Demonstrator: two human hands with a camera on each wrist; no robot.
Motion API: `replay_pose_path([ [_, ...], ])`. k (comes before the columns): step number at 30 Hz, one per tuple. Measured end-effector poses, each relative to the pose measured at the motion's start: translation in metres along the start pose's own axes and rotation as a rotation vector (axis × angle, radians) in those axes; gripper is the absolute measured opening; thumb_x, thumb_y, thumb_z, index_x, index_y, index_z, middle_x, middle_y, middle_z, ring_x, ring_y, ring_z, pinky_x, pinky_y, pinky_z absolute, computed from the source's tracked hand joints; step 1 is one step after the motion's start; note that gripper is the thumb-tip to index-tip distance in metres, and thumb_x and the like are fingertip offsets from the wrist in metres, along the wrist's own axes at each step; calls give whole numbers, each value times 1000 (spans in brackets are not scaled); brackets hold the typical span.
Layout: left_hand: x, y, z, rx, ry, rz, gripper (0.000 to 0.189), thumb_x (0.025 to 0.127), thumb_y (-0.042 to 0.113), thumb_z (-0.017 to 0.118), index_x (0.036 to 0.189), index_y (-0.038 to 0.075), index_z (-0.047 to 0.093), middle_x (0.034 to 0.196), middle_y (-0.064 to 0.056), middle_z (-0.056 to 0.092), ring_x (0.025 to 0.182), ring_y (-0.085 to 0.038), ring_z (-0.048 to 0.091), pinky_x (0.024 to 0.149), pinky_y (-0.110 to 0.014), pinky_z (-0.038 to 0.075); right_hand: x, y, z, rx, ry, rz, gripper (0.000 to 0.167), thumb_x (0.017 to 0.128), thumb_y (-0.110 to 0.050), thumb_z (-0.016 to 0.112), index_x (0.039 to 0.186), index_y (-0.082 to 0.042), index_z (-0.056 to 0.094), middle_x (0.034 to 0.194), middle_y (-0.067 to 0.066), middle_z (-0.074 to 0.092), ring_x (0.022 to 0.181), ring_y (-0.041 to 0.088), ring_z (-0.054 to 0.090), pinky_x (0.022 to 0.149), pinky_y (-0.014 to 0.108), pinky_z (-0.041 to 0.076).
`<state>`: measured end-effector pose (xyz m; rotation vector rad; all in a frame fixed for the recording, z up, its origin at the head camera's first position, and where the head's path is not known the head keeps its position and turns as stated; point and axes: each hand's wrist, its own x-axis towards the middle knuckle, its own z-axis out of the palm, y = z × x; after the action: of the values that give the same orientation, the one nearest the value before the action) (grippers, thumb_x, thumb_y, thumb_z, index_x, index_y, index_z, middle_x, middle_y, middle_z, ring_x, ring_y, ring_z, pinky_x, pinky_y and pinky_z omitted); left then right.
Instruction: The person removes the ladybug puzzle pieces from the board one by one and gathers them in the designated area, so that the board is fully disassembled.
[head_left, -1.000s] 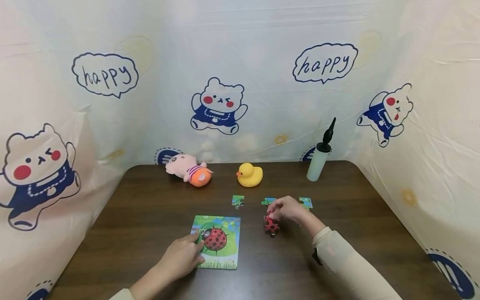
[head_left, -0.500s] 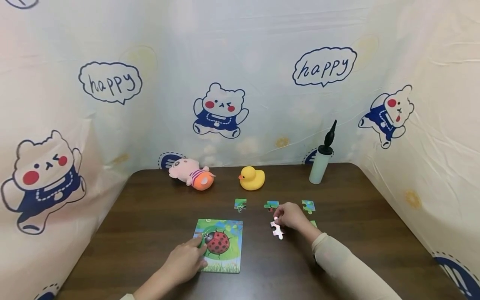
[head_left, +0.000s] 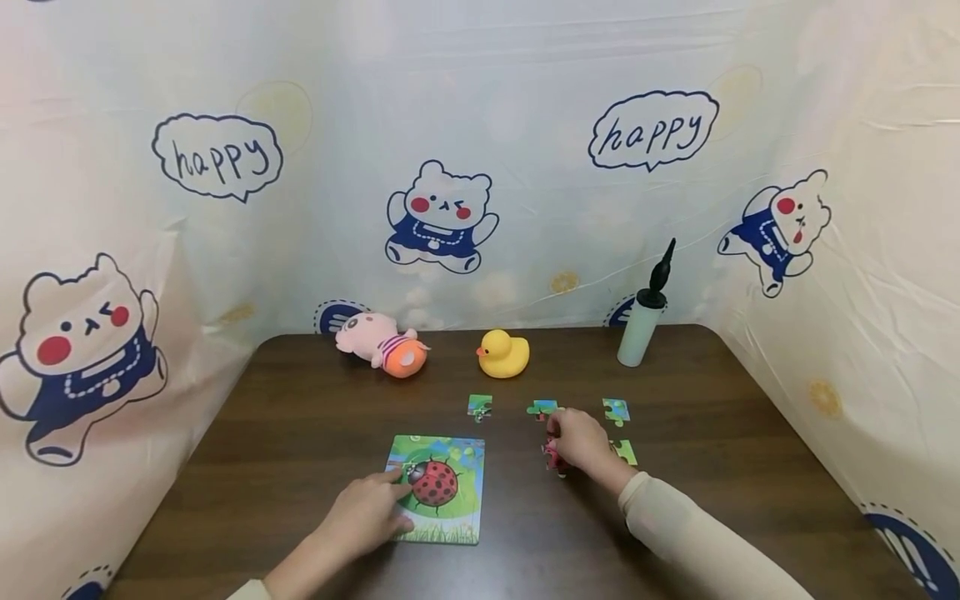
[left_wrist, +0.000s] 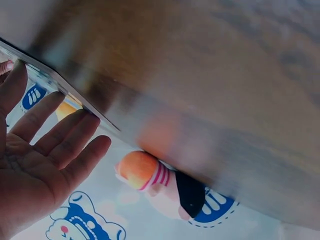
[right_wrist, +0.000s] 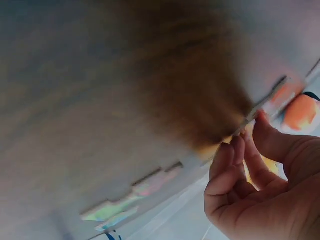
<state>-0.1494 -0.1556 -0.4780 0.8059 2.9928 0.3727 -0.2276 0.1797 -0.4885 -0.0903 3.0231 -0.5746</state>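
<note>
My left hand [head_left: 367, 510] rests on the left side of a square card [head_left: 459, 521] printed with a red ladybug on green. In the left wrist view its fingers [left_wrist: 75, 142] are extended along the card's edge. Right of the card, my right hand [head_left: 583, 442] pinches a red jigsaw piece [head_left: 552, 457] between thumb and fingertips, close over the table. The right wrist view shows that piece edge-on [right_wrist: 272, 96], tilted, partly hidden by the fingers.
Loose jigsaw pieces lie beyond my hands: a green one [head_left: 478, 406], a blue-green one [head_left: 540, 408], another [head_left: 617, 409], and one beside my right wrist [head_left: 625, 451]. A plush toy [head_left: 382, 344], yellow rubber duck [head_left: 504, 356] and hand pump [head_left: 637, 332] line the table's back.
My right hand has turned the red jigsaw piece over, showing its pale back half a second ago and its red face again now. My left hand stays on the card.
</note>
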Motion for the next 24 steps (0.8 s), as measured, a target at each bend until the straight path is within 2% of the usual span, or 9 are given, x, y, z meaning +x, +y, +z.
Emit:
replay_pose_path([
  [4, 3, -5, -3, -23, -39, 3, 48, 70, 37, 81, 106, 6, 72, 122, -21, 60, 107, -39, 60, 82, -53, 50, 1, 0, -1, -31, 7, 6, 20, 75, -19, 78, 89, -14, 65, 84, 2, 62, 69, 17, 52, 58, 36, 45],
  [8, 4, -15, -4, -84, -84, 5, 56, 69, 36, 82, 114, 7, 68, 128, -21, 55, 116, -40, 53, 88, -55, 46, -4, -5, -3, -32, 18, -2, 14, 80, -24, 74, 89, -16, 66, 82, 1, 62, 68, 16, 52, 56, 35, 43],
  [12, 0, -26, -5, -100, -118, -21, 70, 69, 40, 82, 125, 5, 60, 137, -18, 48, 122, -37, 45, 90, -57, 43, -12, -17, -7, -26, 81, -33, 15, 86, -31, 67, 92, -17, 69, 80, -1, 60, 66, 14, 53, 55, 33, 44],
  [17, -6, -35, -9, -101, -133, -48, 77, 70, 41, 80, 132, 2, 54, 141, -17, 46, 126, -41, 41, 90, -62, 40, -14, -34, -12, -22, 172, -80, 15, 86, -30, 67, 92, -17, 70, 78, -3, 58, 64, 13, 52, 56, 31, 45],
  [24, -4, -37, -6, -129, -168, -108, 85, 70, 43, 79, 138, 3, 47, 146, -15, 39, 136, -41, 30, 94, -65, 35, -8, -57, -16, -14, 196, -121, 13, 86, -28, 67, 91, -17, 70, 73, -5, 56, 61, 12, 48, 53, 27, 41],
])
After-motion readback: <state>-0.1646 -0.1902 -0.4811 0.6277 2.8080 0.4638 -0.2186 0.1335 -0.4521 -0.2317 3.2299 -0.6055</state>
